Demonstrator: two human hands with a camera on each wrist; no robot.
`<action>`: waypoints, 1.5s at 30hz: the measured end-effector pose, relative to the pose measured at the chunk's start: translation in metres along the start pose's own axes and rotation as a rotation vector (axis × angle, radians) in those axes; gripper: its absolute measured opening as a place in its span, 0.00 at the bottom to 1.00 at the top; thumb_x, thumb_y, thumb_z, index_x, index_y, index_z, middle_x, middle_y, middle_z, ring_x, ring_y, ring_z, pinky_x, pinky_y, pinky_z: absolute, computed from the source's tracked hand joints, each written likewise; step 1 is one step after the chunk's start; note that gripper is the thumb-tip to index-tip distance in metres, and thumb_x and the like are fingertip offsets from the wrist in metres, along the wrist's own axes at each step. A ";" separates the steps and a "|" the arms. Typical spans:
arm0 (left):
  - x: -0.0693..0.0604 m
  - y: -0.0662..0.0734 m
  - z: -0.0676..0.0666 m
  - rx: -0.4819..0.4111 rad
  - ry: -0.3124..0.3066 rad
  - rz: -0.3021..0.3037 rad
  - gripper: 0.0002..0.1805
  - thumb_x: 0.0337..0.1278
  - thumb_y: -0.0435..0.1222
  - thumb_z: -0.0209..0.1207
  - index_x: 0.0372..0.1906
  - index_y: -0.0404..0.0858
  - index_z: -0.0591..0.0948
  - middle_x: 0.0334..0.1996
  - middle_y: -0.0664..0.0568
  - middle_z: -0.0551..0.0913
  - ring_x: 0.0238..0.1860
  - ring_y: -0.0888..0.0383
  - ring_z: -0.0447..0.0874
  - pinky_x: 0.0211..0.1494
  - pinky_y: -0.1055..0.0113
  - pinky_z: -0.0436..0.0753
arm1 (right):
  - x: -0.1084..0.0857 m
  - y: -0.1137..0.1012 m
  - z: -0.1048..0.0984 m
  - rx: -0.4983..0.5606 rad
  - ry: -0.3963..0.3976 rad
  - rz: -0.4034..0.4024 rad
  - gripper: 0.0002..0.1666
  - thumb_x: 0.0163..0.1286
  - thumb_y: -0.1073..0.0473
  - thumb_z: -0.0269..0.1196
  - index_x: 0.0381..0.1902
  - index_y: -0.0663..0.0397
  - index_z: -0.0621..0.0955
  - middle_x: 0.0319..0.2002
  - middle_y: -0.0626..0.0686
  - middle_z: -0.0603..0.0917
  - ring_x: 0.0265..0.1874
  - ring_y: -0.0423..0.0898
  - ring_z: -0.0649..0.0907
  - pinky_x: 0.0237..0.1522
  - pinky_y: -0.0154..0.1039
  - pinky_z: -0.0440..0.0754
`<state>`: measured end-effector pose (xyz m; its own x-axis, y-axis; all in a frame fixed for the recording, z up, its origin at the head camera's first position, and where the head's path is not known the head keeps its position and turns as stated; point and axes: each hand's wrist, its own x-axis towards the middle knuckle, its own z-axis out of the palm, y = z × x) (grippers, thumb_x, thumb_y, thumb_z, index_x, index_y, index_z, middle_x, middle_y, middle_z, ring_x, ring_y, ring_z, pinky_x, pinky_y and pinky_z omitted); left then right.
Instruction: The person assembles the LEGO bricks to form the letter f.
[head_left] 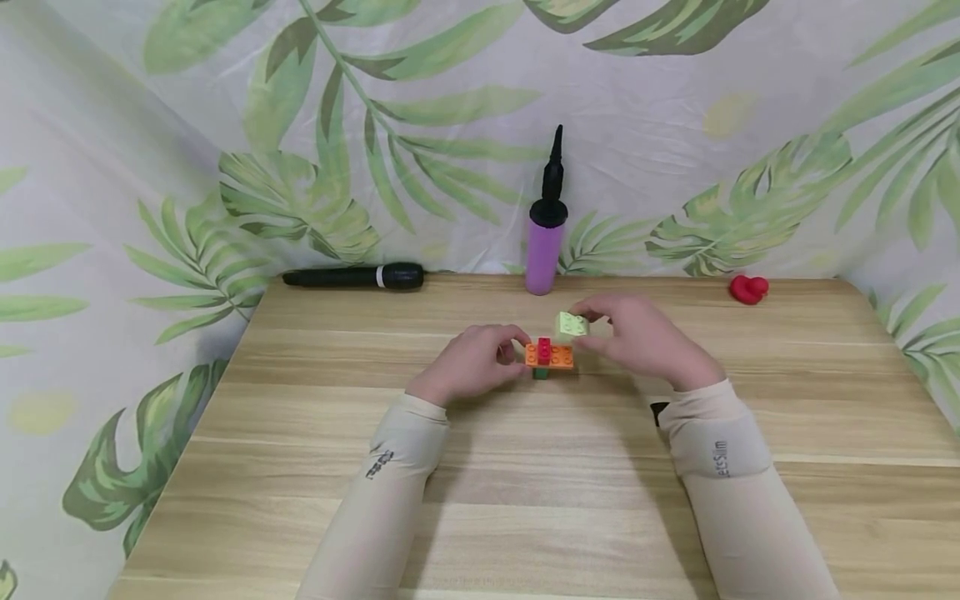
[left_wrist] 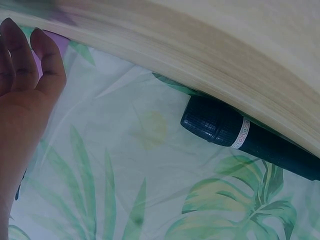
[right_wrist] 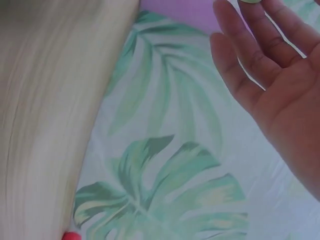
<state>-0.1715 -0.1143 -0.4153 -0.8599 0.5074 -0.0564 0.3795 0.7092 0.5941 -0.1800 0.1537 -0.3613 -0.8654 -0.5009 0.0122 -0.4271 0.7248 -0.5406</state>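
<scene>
From where I stand, the person's left hand point(head_left: 474, 360) has thumb and forefinger curled close together at the left end of a long orange studded plastic brick point(head_left: 557, 357), seemingly pinching it. A small red studded brick point(head_left: 543, 351) sits across its top, and part of a dark green brick point(head_left: 540, 374) shows underneath. The right hand point(head_left: 637, 337) holds a pale green studded block point(head_left: 573, 325) between thumb and fingertips, just behind the orange piece's right end, above the wood-grain worktop point(head_left: 547, 508); I can't tell whether the two touch.

If the pale block is to join the others, I'd keep the left pinch firm, since that narrow green foot looks easy to tip, square the block's edges with the orange studs, then press straight down rather than at a slant.

The bricks look hard and crisp-edged, with round studs. Behind them stand a smooth purple cylinder with a tapering black nozzle point(head_left: 546, 250) and a softly creased leaf-print cloth point(head_left: 450, 212)
</scene>
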 end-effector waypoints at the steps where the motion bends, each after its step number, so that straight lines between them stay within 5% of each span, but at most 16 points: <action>1: 0.000 0.000 0.000 -0.001 0.001 0.001 0.18 0.66 0.42 0.71 0.58 0.45 0.85 0.36 0.57 0.86 0.38 0.60 0.82 0.48 0.60 0.82 | 0.000 -0.003 0.001 0.005 -0.001 -0.014 0.22 0.70 0.53 0.73 0.59 0.52 0.87 0.52 0.54 0.90 0.55 0.56 0.87 0.61 0.57 0.81; 12: 0.002 0.001 -0.001 0.004 -0.006 0.000 0.19 0.66 0.40 0.71 0.60 0.44 0.84 0.36 0.57 0.86 0.38 0.59 0.82 0.48 0.60 0.82 | 0.000 -0.021 0.011 -0.059 -0.011 -0.102 0.20 0.68 0.56 0.74 0.57 0.54 0.87 0.49 0.54 0.90 0.52 0.53 0.87 0.59 0.54 0.82; 24: 0.001 0.003 -0.002 0.008 -0.008 0.001 0.19 0.66 0.40 0.70 0.60 0.44 0.84 0.37 0.56 0.86 0.38 0.59 0.82 0.48 0.60 0.82 | 0.002 -0.022 0.014 -0.091 -0.003 -0.114 0.21 0.66 0.56 0.74 0.56 0.52 0.89 0.48 0.52 0.89 0.43 0.50 0.85 0.50 0.49 0.81; 45: -0.001 0.004 -0.002 0.001 -0.017 -0.014 0.19 0.66 0.41 0.71 0.60 0.45 0.84 0.38 0.56 0.87 0.39 0.58 0.82 0.49 0.59 0.82 | 0.001 -0.023 0.014 -0.091 -0.037 -0.117 0.22 0.68 0.59 0.73 0.59 0.55 0.88 0.47 0.55 0.89 0.40 0.53 0.85 0.45 0.47 0.81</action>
<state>-0.1701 -0.1126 -0.4116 -0.8594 0.5053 -0.0781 0.3676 0.7168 0.5925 -0.1669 0.1300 -0.3600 -0.7986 -0.6006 0.0383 -0.5480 0.6995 -0.4587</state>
